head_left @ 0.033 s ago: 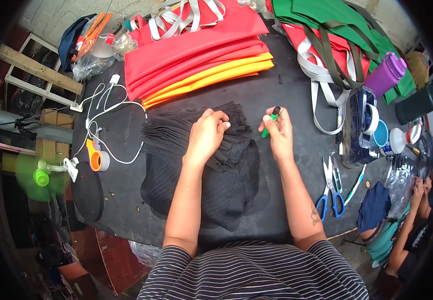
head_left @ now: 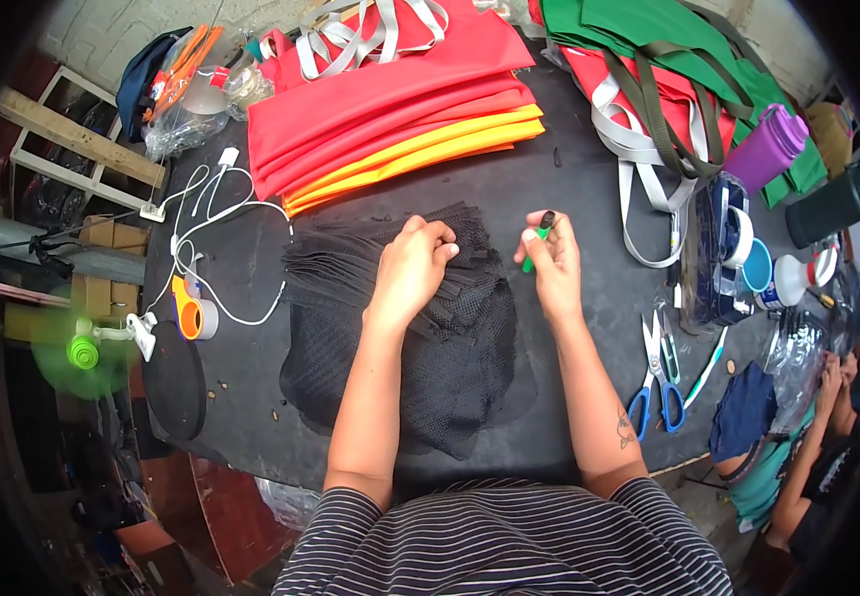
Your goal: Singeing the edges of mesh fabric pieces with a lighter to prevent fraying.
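Left hand [head_left: 412,266] is over the black mesh pieces [head_left: 460,368], fingers curled above the pile, can't tell if they're pinching any. Right hand [head_left: 555,260] is just beside the pile, pinching a green pen-shaped tool [head_left: 542,234] between thumb and fingers, black end outward.

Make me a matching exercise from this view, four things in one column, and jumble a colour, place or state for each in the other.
Column one:
1. Left hand
2. Scissors
3. Right hand
4. Folded fabric stack

Column two:
A. Holding a green pen-like tool
B. Red above, yellow-orange below
C. At the black mesh
D. Blue-handled

Pairs: 1-C, 2-D, 3-A, 4-B
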A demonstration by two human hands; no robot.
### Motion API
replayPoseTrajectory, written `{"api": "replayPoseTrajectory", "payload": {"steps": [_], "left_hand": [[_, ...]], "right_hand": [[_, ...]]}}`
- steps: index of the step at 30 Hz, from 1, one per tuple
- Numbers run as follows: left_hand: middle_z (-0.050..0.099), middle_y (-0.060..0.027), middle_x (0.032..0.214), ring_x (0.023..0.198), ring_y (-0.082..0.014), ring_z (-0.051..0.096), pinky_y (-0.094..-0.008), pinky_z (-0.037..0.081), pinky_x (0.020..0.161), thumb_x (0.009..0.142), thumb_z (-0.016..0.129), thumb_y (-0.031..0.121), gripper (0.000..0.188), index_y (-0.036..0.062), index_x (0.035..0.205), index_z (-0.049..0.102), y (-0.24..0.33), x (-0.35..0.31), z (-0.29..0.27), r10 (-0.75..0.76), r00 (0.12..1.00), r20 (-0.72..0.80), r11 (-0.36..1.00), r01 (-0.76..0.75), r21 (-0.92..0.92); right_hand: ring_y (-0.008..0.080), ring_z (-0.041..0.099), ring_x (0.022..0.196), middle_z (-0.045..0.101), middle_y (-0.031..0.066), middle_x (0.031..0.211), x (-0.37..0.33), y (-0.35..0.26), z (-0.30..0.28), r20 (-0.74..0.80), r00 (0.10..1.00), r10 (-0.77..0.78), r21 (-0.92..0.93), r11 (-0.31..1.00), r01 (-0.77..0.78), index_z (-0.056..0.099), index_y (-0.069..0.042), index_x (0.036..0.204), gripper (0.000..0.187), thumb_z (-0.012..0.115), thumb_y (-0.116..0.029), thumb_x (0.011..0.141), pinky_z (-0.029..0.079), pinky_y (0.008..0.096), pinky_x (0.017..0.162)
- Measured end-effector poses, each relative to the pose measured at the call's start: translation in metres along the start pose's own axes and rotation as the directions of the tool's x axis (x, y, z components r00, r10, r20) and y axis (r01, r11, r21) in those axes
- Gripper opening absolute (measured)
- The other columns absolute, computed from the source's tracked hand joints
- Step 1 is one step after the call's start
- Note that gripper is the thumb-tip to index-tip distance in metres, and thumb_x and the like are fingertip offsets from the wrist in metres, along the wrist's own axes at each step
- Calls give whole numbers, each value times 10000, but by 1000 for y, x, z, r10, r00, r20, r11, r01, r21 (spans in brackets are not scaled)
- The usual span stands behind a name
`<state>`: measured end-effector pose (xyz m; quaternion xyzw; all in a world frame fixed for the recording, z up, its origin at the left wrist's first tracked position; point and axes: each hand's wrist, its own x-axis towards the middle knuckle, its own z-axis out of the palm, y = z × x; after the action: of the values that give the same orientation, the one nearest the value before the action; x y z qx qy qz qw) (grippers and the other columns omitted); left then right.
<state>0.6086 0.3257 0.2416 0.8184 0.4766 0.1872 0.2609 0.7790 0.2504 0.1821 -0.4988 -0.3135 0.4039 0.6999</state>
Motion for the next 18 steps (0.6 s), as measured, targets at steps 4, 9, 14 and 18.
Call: {"api": "replayPoseTrajectory", "payload": {"steps": [4,9,14,18], "left_hand": [[609,-151,915,627,-235,639,-348,507,659,894,561,78,149,-11,982,642,-7,3,-4,-17,1000,17,998,16,69],[585,-154,947,574,-227,606,-342,509,645,922,540,94,153,-5,986,638,-5,1,-9,-77,993,84,992,68,102],[559,-194,1041,838,-350,645,-436,496,809,934,557,190,195,8,965,618,0,-1,-16,-126,968,217,991,116,60],[548,-154,975,693,-254,645,-383,514,742,913,601,163,152,16,950,588,14,-1,-28,-170,932,319,980,195,-48]], "right_hand": [[61,490,840,528,-14,931,-4,6,3,63,997,-40,-134,990,48,536,-23,1130,229,581,-53,908,428,224,765],[64,460,781,506,-9,856,-10,0,8,26,1000,10,-87,996,-7,516,-36,1002,151,565,-165,940,406,228,704],[52,399,679,471,-30,759,-8,6,7,-11,1000,7,-136,991,-8,487,-44,939,176,555,-206,954,352,227,611],[47,386,672,461,-34,750,-8,9,6,-5,1000,-27,-127,992,26,480,-44,931,178,555,-204,955,334,222,597]]}}
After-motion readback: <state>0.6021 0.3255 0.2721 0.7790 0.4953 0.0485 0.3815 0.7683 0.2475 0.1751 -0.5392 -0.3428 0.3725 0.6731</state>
